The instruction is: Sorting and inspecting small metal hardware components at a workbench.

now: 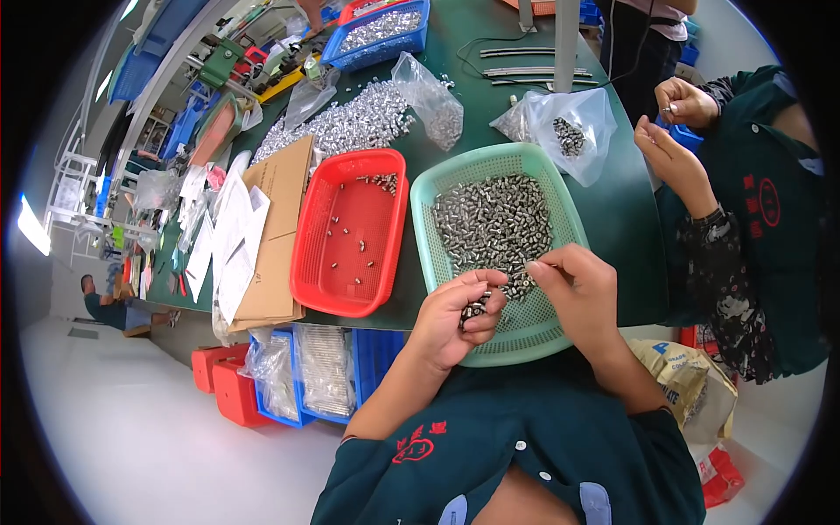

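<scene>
A green perforated tray (437, 188) sits on the dark green table in front of me, heaped with several small silver metal parts (490, 223). My left hand (455, 319) is cupped over the tray's near edge, holding a small bunch of those parts in its curled fingers. My right hand (573, 293) hovers beside it over the tray, thumb and forefinger pinched together at the pile's near edge. Whether a part sits in that pinch is too small to tell.
A red basket (311, 271) with a few loose parts lies left of the tray, next to cardboard and papers (271, 236). Clear bags of parts (569, 131), a loose heap (350, 122) and blue bins stand farther back. A co-worker's hands (674, 131) work at the right.
</scene>
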